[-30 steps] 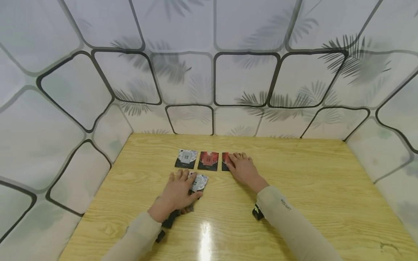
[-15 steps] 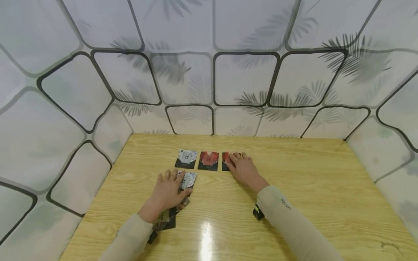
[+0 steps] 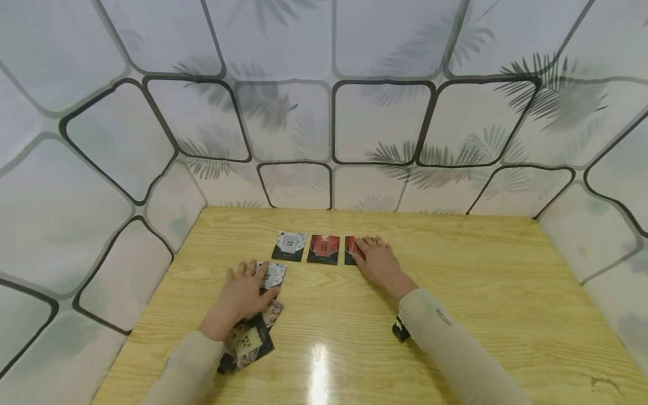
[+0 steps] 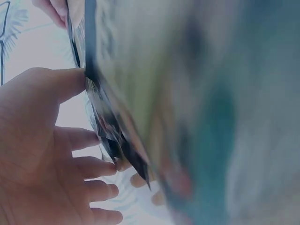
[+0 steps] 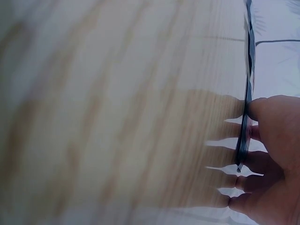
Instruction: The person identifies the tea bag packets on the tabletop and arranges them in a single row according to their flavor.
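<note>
In the head view my left hand [image 3: 242, 298] lies flat with spread fingers, its fingertips touching a white-and-black square card [image 3: 273, 274]. A brownish card [image 3: 274, 313] and a dark card with a gold centre [image 3: 250, 341] overlap below it, partly under the hand and wrist. The left wrist view has the thumb and fingertips at the cards' edges. My right hand [image 3: 379, 263] rests with extended fingers on a red-and-black card [image 3: 349, 251], covering its right side. In the right wrist view these fingertips meet the card and the tabletop.
Another white-and-black card [image 3: 289, 246] and a red-and-black card [image 3: 323, 250] lie in a row left of the right hand. Wood-grain table [image 3: 481, 292] spreads all around. A patterned wall covering [image 3: 382, 124] rises at the back and both sides.
My left hand has slid left across the table, and the white-and-black card under its fingers has moved with it. More of the dark gold-centred card shows. My right hand stays put.
</note>
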